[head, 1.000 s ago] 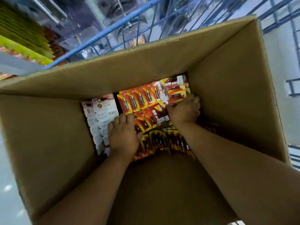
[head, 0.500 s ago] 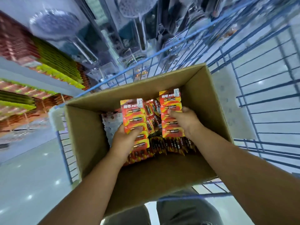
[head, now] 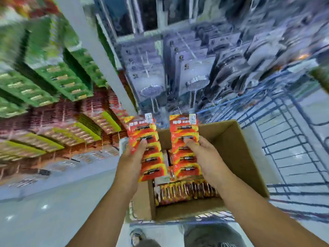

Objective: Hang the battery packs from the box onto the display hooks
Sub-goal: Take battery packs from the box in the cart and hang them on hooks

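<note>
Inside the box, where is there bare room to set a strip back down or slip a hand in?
Most of the box floor is hidden. The near end is crowded with a tight row of packs. Between the strips gripped by the left hand and right hand, more packs show. No bare floor is visible; only the right wall is bare.

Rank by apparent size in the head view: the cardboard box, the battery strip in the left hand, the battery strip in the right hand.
1. Cardboard box, clearly largest.
2. Left strip and right strip: they look alike, held at similar nearness by the left hand and right hand, so no ranking between them.
</note>
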Demonstrator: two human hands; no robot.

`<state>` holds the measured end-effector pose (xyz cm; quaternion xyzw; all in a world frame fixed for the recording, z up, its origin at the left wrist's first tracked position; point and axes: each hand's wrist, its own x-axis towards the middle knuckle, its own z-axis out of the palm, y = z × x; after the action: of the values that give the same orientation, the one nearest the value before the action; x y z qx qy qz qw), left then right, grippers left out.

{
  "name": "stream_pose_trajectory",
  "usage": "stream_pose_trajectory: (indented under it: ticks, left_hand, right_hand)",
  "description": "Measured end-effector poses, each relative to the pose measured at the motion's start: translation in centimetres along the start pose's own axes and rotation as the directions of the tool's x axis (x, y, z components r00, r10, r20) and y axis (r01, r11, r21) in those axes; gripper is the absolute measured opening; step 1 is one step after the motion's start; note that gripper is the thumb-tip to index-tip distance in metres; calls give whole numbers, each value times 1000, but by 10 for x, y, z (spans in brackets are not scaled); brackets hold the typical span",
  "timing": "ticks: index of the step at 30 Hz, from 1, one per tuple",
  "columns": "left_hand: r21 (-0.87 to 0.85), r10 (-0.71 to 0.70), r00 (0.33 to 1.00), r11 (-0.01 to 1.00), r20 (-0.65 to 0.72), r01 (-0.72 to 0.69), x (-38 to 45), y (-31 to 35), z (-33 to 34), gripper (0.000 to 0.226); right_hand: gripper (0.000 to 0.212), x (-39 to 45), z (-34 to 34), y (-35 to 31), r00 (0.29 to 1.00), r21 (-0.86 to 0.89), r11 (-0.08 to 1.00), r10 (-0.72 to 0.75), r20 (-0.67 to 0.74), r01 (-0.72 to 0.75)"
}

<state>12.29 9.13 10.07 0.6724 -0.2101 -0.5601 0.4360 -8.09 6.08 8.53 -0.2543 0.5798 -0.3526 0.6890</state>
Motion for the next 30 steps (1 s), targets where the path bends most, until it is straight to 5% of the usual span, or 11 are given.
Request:
stream_pose_trajectory:
  ticks: [15,30]
  left_hand:
    - [-119,337,932,928,-134,-353,-151,118,-257,17]
    - [-192,463,836,828,-295,-527,-216,204,-291,19]
  right_hand:
    - [19,-178,255,-35,953,-55,969,-227,199,242]
    - [21,-226,336,-122,830,-106,894,-355,430,436]
